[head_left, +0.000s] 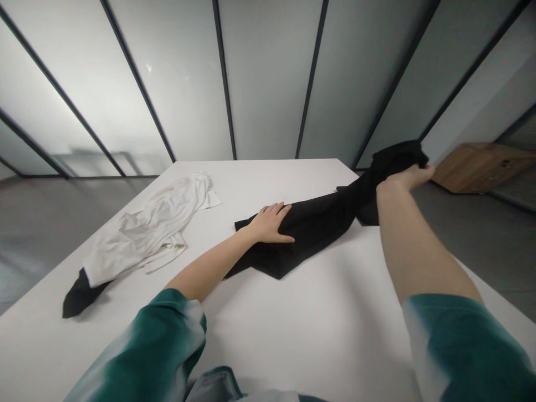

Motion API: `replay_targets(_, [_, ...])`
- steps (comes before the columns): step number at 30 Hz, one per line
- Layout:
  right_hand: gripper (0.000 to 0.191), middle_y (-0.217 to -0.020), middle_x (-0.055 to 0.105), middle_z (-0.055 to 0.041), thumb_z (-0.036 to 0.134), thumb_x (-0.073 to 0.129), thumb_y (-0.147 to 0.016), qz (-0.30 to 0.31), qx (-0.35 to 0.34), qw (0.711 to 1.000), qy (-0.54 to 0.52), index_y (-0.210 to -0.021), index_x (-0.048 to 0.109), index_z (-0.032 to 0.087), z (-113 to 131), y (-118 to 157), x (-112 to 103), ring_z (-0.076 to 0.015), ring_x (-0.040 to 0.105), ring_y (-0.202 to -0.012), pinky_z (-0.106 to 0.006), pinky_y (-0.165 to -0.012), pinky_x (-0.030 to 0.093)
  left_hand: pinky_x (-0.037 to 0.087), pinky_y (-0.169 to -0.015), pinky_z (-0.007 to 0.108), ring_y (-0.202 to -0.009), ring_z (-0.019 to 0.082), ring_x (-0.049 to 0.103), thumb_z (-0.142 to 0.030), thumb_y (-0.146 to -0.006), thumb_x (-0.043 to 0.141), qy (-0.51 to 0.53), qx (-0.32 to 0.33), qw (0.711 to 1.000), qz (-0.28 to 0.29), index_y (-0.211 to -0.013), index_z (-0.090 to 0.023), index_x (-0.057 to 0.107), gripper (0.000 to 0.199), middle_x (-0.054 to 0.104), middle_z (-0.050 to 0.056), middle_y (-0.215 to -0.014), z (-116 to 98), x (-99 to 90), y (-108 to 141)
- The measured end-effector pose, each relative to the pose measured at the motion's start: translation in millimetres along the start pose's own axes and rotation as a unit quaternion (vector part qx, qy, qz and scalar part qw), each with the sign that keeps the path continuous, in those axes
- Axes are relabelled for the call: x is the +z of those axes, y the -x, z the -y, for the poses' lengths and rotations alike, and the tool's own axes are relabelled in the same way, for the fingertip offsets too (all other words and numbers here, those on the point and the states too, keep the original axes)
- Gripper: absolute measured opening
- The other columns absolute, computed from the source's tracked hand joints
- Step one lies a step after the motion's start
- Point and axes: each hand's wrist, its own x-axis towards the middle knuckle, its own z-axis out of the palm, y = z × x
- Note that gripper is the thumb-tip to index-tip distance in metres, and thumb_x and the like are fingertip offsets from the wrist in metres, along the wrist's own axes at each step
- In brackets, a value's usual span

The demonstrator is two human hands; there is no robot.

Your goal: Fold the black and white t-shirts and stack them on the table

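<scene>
A black garment (320, 220) stretches across the middle of the white table; its exact kind does not show. My left hand (271, 223) lies flat on its left part with the fingers spread. At the right, my right hand (408, 177) is closed around the garment's other end and holds it raised above the table. Part of the cloth hangs down beside my right wrist, and the fingers on its far side are partly hidden.
Crumpled white clothing (154, 223) lies on the left of the white table (310, 324), with a black piece of cloth (81, 295) at its near end. Frosted glass panels (268, 78) stand behind the table. A wooden cabinet (477, 167) is on the floor at the right.
</scene>
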Motion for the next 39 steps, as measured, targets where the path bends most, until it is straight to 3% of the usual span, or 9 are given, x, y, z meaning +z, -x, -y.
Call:
replay_targets(6, [0.044,-0.1,0.072,-0.0061,0.045,0.066,-0.085,0.117,0.004,0.991,0.064,-0.123,0.062,0.022,18.3,18.0,66.3,-0.0215,0.066,-0.095,-0.038,-0.087,0.054,0.025,-0.117,0.051,-0.149,0.038,0.02,-0.068,-0.07,0.072,0.103,-0.002,0.958,-0.267,-0.153,-0.018,0.026,0.107,0.02,0.02,-0.162,-10.4,-21.7,-34.1])
replay_targets(10, [0.041,-0.117,0.07,-0.0073,0.045,0.062,-0.088,0.235,-0.011,0.967,0.098,-0.123,0.064,0.022,21.2,25.1,85.8,-0.0215,0.065,-0.107,-0.038,-0.095,0.051,0.037,-0.108,0.049,-0.131,0.037,0.049,-0.044,-0.07,0.078,0.142,-0.107,0.961,-0.212,-0.135,-0.018,0.05,0.075,0.056,0.018,-0.138,9.9,-29.4,-34.6])
replay_targets(13, [0.036,-0.122,0.069,-0.0094,0.04,0.06,-0.089,0.195,-0.056,0.957,0.205,-0.118,0.067,0.02,3.2,25.7,78.4,-0.0232,0.063,-0.113,-0.041,-0.102,0.047,0.048,-0.095,0.045,-0.104,0.031,0.064,-0.034,-0.069,0.074,0.222,-0.188,0.946,-0.142,-0.105,-0.019,0.064,0.04,0.071,0.008,-0.102,43.3,-27.5,-17.2])
replay_targets(19, [0.048,-0.131,0.065,-0.0118,0.043,0.069,-0.081,0.187,-0.068,0.85,0.488,-0.124,0.066,0.021,-46.7,29.9,42.3,-0.0307,0.061,-0.118,-0.042,-0.102,0.046,0.053,-0.084,0.037,-0.087,0.025,0.067,-0.044,-0.06,0.078,0.592,-0.244,0.73,-0.24,-0.083,-0.017,0.065,0.038,0.071,0.005,-0.082,93.6,-19.9,20.6])
replay_targets(22, [0.047,-0.12,0.07,-0.0126,0.048,0.068,-0.081,0.209,-0.04,0.811,0.544,-0.119,0.067,0.019,-54.3,37.4,36.1,-0.0296,0.066,-0.105,-0.038,-0.09,0.05,0.053,-0.085,0.035,-0.086,0.023,0.067,-0.044,-0.059,0.08,0.627,-0.26,0.677,-0.283,-0.084,-0.016,0.066,0.04,0.072,0.006,-0.082,102.6,-20.0,28.1])
replay_targets(27, [0.042,-0.102,0.072,-0.0143,0.052,0.069,-0.077,0.143,-0.089,0.793,0.585,-0.101,0.069,0.017,-32.7,62.6,50.5,-0.033,0.065,-0.097,-0.042,-0.085,0.049,0.053,-0.086,0.036,-0.091,0.025,0.067,-0.04,-0.063,0.076,0.568,-0.273,0.703,-0.33,-0.086,-0.017,0.063,0.035,0.07,0.006,-0.085,120.6,-25.1,31.0])
replay_targets(32, [0.028,-0.104,0.073,-0.0085,0.043,0.06,-0.084,0.247,-0.149,0.849,0.442,-0.1,0.071,0.023,-11.4,89.6,59.3,-0.0269,0.066,-0.099,-0.039,-0.089,0.05,0.048,-0.096,0.042,-0.109,0.029,0.062,-0.022,-0.064,0.067,0.298,-0.386,0.807,-0.334,-0.119,-0.016,0.056,0.056,0.066,0.012,-0.113,133.1,-31.6,33.9])
replay_targets(36, [0.026,-0.095,0.072,-0.0066,0.03,0.05,-0.087,0.152,-0.086,0.936,0.307,-0.105,0.067,0.021,-24.5,78.4,48.3,-0.0182,0.068,-0.074,-0.032,-0.071,0.055,0.037,-0.111,0.043,-0.128,0.029,0.052,-0.027,-0.078,0.058,0.14,-0.263,0.919,-0.257,-0.13,-0.017,0.053,0.053,0.059,0.014,-0.134,112.2,-25.8,31.0])
replay_targets(39, [0.038,-0.099,0.07,-0.0052,0.023,0.05,-0.083,0.097,-0.024,0.946,0.309,-0.12,0.06,0.02,-40.2,63.9,41.5,-0.0141,0.066,-0.062,-0.029,-0.061,0.056,0.03,-0.116,0.042,-0.137,0.028,0.046,-0.035,-0.084,0.053,0.11,-0.158,0.971,-0.141,-0.135,-0.017,0.052,0.054,0.054,0.014,-0.144,92.4,-14.2,22.2])
